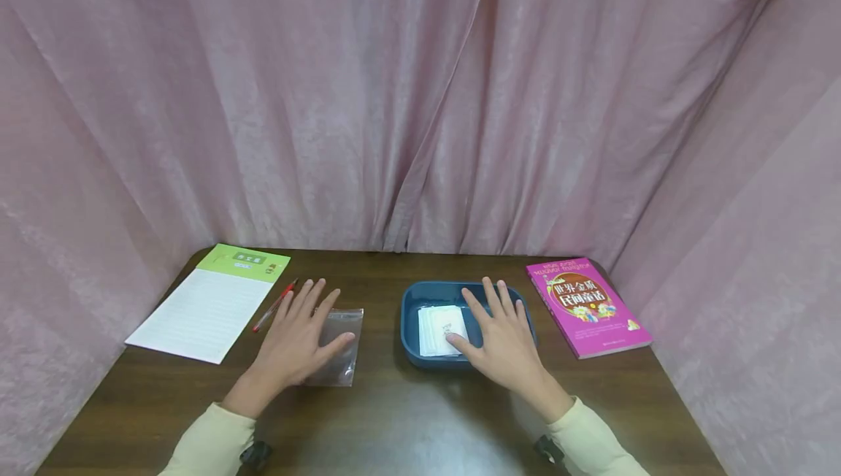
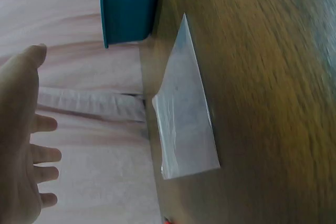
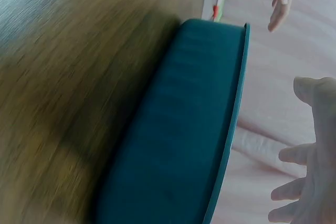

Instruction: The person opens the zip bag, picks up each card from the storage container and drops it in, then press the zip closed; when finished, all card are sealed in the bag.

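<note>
My left hand (image 1: pixel 293 344), fingers spread and palm down, hovers over a clear plastic bag (image 1: pixel 343 366). In the left wrist view that bag (image 2: pixel 185 124) lies flat on the wood, well below the hand (image 2: pixel 18 129). Over the right side of a dark blue tray (image 1: pixel 420 363), my right hand (image 1: pixel 504 344) is held with spread fingers, partly hiding the tray. A stack of white paper cards (image 1: pixel 434 330) sits inside, the top one bearing small dark print. The right wrist view has the hand (image 3: pixel 315 171) above the rim of the tray (image 3: pixel 178 119). Neither hand holds anything.
At the left a writing pad (image 1: pixel 204 308) with a green header lies slanted, and a red pen (image 1: pixel 274 306) rests between it and the left hand. A pink book (image 1: pixel 588 304) lies right of the tray. Pink curtains (image 1: pixel 394 96) hang behind the wooden table (image 1: pixel 394 432).
</note>
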`<state>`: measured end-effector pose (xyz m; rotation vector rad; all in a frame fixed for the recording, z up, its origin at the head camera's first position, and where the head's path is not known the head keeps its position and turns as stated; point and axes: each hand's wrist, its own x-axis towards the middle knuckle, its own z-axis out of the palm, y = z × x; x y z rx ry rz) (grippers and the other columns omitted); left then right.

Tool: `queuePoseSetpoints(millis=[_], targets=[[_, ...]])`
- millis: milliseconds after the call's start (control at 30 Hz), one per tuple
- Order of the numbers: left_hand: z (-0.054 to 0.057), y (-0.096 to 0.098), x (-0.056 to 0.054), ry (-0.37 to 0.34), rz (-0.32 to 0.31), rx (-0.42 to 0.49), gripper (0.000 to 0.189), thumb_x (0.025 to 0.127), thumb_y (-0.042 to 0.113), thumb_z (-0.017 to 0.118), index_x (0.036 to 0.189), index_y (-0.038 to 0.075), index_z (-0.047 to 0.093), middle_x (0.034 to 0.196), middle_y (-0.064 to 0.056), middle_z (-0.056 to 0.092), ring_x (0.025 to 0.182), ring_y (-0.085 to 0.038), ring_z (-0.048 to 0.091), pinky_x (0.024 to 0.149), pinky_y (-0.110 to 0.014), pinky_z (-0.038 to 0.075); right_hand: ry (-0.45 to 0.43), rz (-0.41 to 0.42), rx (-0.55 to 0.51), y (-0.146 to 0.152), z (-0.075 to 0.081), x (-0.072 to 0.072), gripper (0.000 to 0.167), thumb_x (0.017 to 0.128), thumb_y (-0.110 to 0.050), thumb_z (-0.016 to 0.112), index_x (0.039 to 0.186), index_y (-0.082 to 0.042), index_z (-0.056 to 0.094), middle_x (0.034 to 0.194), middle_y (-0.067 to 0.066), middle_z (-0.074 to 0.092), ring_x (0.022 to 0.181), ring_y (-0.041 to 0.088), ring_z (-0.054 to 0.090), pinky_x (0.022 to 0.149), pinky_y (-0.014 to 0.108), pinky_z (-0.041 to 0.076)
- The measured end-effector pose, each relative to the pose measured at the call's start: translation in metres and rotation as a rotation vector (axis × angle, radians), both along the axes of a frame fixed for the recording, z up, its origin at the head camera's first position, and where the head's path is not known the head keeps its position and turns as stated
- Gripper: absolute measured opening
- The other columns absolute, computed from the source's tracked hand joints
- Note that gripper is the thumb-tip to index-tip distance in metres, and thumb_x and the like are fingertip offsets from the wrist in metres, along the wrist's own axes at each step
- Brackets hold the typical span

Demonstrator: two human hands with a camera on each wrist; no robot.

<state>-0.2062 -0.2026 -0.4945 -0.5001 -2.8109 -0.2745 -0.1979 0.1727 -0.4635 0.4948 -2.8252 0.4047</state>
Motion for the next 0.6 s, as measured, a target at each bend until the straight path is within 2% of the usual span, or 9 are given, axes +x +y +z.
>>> queuePoseSetpoints(millis=[133, 300, 467, 600], targets=[[0.004, -0.005, 0.000, 0.015, -0.008, 0.043, 0.087, 0.094, 0.072, 0.051, 0.156, 0.012, 0.041, 0.163, -0.018, 0.032, 0.152, -0.041, 0.023, 0.119, -0.063, 0.017, -0.006, 0.034, -0.028, -0.011, 0.001, -0.001, 0.086, 0.090, -0.073, 0.057, 0.158, -0.023, 0.040, 0.168, 0.014, 0.023, 0.156, 0.039, 0.014, 0.116, 0.068, 0.020], [0.009, -0.012, 0.003, -0.021, -0.017, 0.115, 0.084, 0.095, 0.066, 0.055, 0.154, 0.008, 0.043, 0.162, -0.018, 0.034, 0.152, -0.041, 0.024, 0.118, -0.062, 0.019, -0.005, 0.079, -0.046, -0.024, 0.004, -0.003, 0.083, 0.091, -0.071, 0.057, 0.158, -0.023, 0.040, 0.168, 0.012, 0.024, 0.156, 0.035, 0.013, 0.117, 0.066, 0.022], [0.007, -0.022, 0.004, -0.013, -0.048, 0.176, 0.077, 0.096, 0.057, 0.063, 0.152, 0.006, 0.046, 0.159, -0.018, 0.039, 0.149, -0.041, 0.031, 0.117, -0.061, 0.024, -0.007, 0.128, -0.079, -0.037, 0.007, -0.005, 0.081, 0.092, -0.070, 0.056, 0.157, -0.023, 0.042, 0.168, 0.010, 0.025, 0.156, 0.033, 0.014, 0.117, 0.064, 0.023], [0.002, -0.032, 0.002, 0.001, -0.069, 0.222, 0.073, 0.096, 0.050, 0.066, 0.150, 0.007, 0.047, 0.157, -0.018, 0.042, 0.146, -0.042, 0.036, 0.113, -0.063, 0.029, -0.033, 0.169, -0.123, -0.047, 0.008, -0.008, 0.079, 0.094, -0.068, 0.055, 0.157, -0.022, 0.043, 0.167, 0.010, 0.027, 0.156, 0.032, 0.015, 0.118, 0.062, 0.024]])
